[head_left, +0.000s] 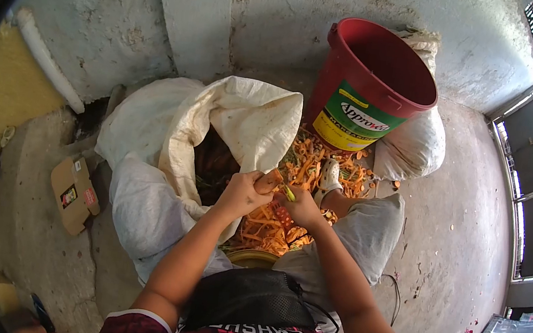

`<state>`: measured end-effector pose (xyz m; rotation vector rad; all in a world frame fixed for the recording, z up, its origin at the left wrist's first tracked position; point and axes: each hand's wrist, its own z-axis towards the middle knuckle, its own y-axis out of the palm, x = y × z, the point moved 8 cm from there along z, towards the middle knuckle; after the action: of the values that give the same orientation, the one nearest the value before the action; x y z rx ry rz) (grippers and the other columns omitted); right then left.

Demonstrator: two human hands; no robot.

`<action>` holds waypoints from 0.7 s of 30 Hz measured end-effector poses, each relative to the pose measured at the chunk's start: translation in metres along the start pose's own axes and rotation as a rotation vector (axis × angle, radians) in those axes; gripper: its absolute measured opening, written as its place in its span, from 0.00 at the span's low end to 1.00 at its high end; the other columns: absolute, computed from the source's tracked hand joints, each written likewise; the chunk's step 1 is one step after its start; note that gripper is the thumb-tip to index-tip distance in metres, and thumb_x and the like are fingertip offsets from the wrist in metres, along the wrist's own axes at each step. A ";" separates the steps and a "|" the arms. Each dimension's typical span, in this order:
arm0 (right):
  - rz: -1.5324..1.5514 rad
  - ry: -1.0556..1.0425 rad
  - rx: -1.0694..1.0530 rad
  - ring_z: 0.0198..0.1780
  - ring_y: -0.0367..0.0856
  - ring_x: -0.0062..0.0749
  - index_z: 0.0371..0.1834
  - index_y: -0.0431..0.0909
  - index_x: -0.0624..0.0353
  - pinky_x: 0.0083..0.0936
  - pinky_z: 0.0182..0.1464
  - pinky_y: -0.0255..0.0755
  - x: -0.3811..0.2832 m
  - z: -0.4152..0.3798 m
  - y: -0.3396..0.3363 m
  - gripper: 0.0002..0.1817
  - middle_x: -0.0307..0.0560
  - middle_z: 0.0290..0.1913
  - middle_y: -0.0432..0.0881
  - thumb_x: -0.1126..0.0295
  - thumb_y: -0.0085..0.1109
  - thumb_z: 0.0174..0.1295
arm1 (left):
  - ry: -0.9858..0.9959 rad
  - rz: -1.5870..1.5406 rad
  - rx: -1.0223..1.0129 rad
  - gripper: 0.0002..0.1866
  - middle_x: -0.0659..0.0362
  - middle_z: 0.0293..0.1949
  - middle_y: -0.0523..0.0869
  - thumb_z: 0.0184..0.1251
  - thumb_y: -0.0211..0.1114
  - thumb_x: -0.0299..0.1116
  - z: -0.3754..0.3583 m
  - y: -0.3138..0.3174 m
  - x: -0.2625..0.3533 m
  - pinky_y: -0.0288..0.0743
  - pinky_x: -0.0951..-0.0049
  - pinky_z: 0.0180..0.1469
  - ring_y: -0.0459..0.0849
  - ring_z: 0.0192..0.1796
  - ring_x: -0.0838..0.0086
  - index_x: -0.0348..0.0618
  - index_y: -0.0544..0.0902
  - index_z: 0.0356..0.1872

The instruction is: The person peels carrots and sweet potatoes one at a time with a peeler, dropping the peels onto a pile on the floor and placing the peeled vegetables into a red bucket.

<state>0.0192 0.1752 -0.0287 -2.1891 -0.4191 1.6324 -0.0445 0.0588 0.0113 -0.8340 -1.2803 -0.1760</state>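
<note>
So the carrot (269, 181) is right in the middle of the scene, up over the near edge of a big open-mouthed sack (260, 112). The person's left hand (241, 197) has its fingers wrapped around it, with one end poking out to the right. Their right hand (303, 208) is just beside it, fingers curled around a small yellow-green tool (289, 194); too small to tell if its working end is touching the carrot. Under the hands there's a messy heap of orange peelings (259, 227), running off to the far right. The sack sits just left of that, dark inside. Far right, a red margarine bucket (325, 97) stands with another stuffed white sack (419, 145) next to it, and a pale clog (330, 175) is right by the peelings. Way over left, some torn cardboard (70, 192) lies on the concrete floor (457, 210).
</note>
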 end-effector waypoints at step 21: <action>-0.328 0.057 -0.108 0.35 0.76 0.50 0.34 0.74 0.66 0.35 0.37 0.68 0.080 0.039 0.023 0.15 0.59 0.32 0.78 0.65 0.46 0.51 | 0.219 -0.298 -0.225 0.19 0.58 0.27 0.80 0.42 0.68 0.35 -0.013 0.006 0.045 0.70 0.78 0.37 0.76 0.30 0.79 0.35 0.76 0.35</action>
<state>0.0046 0.1958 -0.1173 -2.1001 -0.8186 1.3956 -0.0165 0.0693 0.0482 -0.7862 -1.1851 -0.6425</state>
